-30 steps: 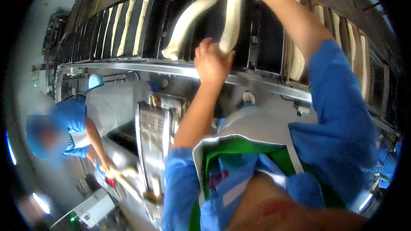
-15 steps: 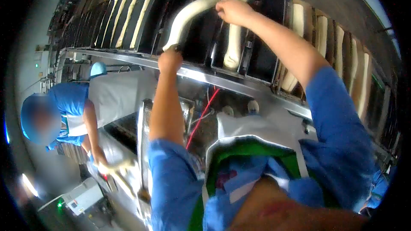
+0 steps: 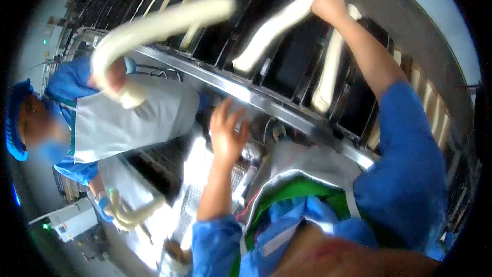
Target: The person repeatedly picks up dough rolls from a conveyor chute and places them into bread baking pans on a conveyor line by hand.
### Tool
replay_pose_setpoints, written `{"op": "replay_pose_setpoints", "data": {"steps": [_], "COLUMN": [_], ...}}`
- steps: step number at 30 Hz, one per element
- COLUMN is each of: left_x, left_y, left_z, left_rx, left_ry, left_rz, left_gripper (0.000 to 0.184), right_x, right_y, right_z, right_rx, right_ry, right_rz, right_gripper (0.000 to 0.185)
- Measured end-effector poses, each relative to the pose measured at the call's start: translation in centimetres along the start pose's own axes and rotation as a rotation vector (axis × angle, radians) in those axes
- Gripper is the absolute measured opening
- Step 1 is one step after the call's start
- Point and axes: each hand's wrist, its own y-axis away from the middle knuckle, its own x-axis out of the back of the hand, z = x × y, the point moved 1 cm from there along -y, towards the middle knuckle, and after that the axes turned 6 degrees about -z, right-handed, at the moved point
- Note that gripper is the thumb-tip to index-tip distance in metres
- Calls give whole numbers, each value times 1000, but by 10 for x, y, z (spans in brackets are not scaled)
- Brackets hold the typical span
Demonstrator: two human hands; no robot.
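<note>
A long pale roll of dough slants over a black pan slot. My right hand is closed around its far end, while the near end lies low in the slot. My left hand holds nothing, its fingers spread, in front of the metal rail and below that near end. To the right, another dough roll lies lengthwise in its own dark slot.
At left a co-worker in blue with a grey apron holds up a bent dough roll, blurred. Their other, gloved hand is at more dough on a metal surface. A metal rail edges the pans; further filled slots stand right.
My left hand has let go of the dough's near end and drawn back toward me, opening. The right hand still grips the far end. The co-worker has raised a dough roll; the view has shifted.
</note>
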Motion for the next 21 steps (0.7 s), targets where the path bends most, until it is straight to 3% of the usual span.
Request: {"op": "replay_pose_setpoints", "data": {"steps": [2, 4, 5, 6, 8, 11, 12, 14, 15, 17, 20, 21], "left_x": [12, 34, 41, 45, 54, 48, 45, 74, 79, 100, 106, 112], "left_y": [61, 105, 130, 156, 186, 242, 260, 293, 318, 361, 448, 453], "left_z": [-13, -8, -9, -12, -1, 27, 38, 68, 70, 80, 69, 63], "left_rx": [195, 385, 463, 543, 465, 647, 670, 808, 756, 917, 1110, 1156], "left_ry": [-8, -8, -105, -126, -148, -183, -191, -228, -275, -318, -344, -365], "left_rz": [-82, -95, -137, -134, -34, -19, -12, -7, 27, 44, 97, 100], "left_gripper": [32, 31, 31, 31, 31, 32, 32, 31, 30, 33, 39, 41], "right_x": [10, -18, -28, -34, -52, -50, -69, -3, 4, 33, 60, 68], "right_y": [-23, -49, -62, -61, -41, -5, 16, 39, 58, 96, 176, 199], "right_z": [-11, -18, -23, -36, -61, -107, -114, -167, -183, -223, -266, -278], "right_rx": [5, 27, 143, 46, 5, 355, 441, 452, 463, 544, 842, 835], "right_ry": [5, -99, -83, -77, 239, 95, -173, -81, -156, -390, -679, -719], "right_rz": [223, 177, 91, -139, -438, -479, -356, -589, -449, -242, -347, -507], "right_gripper": [32, 33, 31, 32, 28, 30, 32, 36, 37, 34, 28, 32]}}
